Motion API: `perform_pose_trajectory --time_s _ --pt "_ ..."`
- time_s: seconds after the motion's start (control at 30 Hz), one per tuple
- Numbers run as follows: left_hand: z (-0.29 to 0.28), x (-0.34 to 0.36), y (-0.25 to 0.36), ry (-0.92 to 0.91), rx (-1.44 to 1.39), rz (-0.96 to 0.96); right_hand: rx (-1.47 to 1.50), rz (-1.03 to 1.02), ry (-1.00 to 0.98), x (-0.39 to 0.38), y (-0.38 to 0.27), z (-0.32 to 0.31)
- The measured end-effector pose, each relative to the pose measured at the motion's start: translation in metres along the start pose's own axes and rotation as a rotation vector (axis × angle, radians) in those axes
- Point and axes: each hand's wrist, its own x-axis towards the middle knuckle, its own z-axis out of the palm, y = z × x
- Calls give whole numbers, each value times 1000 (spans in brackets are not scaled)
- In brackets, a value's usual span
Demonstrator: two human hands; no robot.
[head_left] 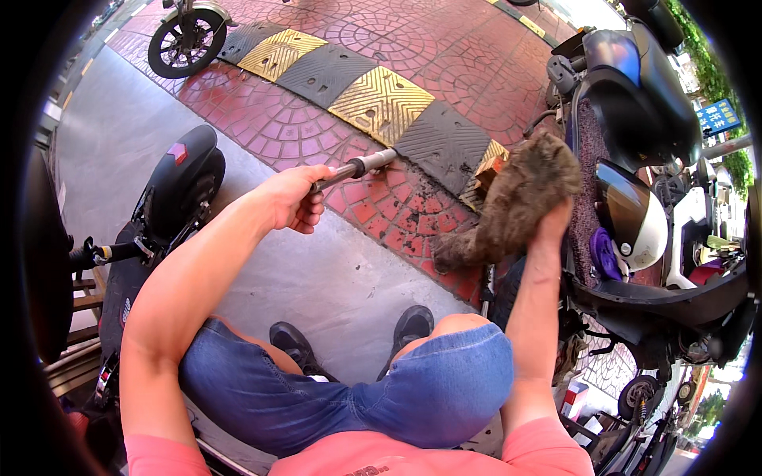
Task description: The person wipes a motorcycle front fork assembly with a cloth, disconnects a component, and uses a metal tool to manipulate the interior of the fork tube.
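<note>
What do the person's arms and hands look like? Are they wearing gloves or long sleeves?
No long sleeves: the left sleeve and right sleeve are short and coral pink. Both forearms are bare, with no watch or bracelet showing. The left hand has no glove. The right hand is mostly hidden, but the part that shows is bare too.

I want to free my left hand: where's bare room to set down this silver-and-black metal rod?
Grey pavement is bare between your black shoes and the red patterned tiles; so are tiles beyond the black-and-yellow rubber speed bump. Crowded: your right, around the black scooter and brown fuzzy cloth.
</note>
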Motion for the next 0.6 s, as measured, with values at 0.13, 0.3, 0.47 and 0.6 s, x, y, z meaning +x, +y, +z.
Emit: perform_pose_trajectory --time_s 0.13,0.3,0.47,0.6 --pt "-7 -14 0 53 -5 3 210 683 93 -22 142 8" --pt "-13 -11 -13 88 0 6 -480 423 -116 -105 196 19" --pt "-24 -14 -18 108 8 31 -1045 -52 -126 -73 146 32" --pt "-25 -12 -18 123 51 58 -1013 -347 -105 -7 2 55"
